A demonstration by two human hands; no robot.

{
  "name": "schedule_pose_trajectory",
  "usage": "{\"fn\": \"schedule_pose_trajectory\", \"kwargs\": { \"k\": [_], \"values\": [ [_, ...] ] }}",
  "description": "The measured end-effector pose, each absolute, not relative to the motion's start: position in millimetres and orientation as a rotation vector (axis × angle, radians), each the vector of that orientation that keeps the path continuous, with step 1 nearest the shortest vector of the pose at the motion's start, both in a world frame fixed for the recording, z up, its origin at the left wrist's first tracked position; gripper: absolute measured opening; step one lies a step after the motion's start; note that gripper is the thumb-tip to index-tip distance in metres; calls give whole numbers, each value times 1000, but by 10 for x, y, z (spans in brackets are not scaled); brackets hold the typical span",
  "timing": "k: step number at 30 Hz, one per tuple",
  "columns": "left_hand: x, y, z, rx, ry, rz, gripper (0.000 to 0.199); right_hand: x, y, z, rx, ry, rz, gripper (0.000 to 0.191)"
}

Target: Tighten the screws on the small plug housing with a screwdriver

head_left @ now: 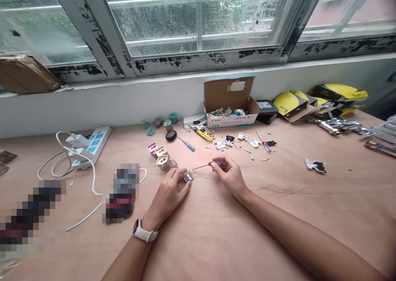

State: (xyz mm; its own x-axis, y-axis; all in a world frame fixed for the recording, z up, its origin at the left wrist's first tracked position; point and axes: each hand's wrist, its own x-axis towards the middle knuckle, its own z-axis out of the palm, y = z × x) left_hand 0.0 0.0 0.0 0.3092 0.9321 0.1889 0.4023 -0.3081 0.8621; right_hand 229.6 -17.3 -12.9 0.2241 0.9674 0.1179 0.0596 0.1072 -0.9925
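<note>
**Two hands at work on a tabletop [216,235], seen from above.** The left hand [168,196], with a white watch [144,230] on its wrist, rests on the tabletop. Its fingers [182,183] are curled closely around a small metal-faced housing [187,176], which appears held against the wood. The right hand [227,176] is just beside it, its fingers [218,164] pinched shut on the handle of a red-and-clear screwdriver [213,162]. The thin shaft points left, with its tip near the housing; contact between them cannot be confirmed.

Just beyond the left hand, four similar housings [161,151] lie in a short row, the first pink and the last clear. Farther back are a blue-handled screwdriver [187,144], a yellow-handled screwdriver [201,134] and a black oval object [170,135]. Small white parts [243,136], tiny metal pieces and a red-handled screwdriver [263,141] are scattered to the right. An open cardboard box [230,104] of mixed parts stands against the wall below the window [194,21]. A power strip [91,145] with white cables lies at left, near two pixelated objects [122,192]. Yellow packaging [291,101] is heaped at the far right.
</note>
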Motion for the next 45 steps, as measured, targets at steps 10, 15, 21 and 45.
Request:
{"fn": "schedule_pose_trajectory", "kwargs": {
  "k": [10, 15, 21, 45],
  "values": [
    [7, -9, 16, 1729, 1236, 1036, 40, 2287, -126, -93, -1195, -980, 1013, 45],
    [8, -12, 1, 1639, 1213, 1058, 44, 2264, -143, -95, -1185, -1010, 1034, 44],
    [1, -16, -18, 1734, 1237, 1063, 45, 2252, -148, -110, -1164, -1051, 1024, 42],
    [-29, -8, -99, 2431, 1229, 977, 37, 2252, -203, -100, -1175, -1169, 1060, 34]
  ]
}}
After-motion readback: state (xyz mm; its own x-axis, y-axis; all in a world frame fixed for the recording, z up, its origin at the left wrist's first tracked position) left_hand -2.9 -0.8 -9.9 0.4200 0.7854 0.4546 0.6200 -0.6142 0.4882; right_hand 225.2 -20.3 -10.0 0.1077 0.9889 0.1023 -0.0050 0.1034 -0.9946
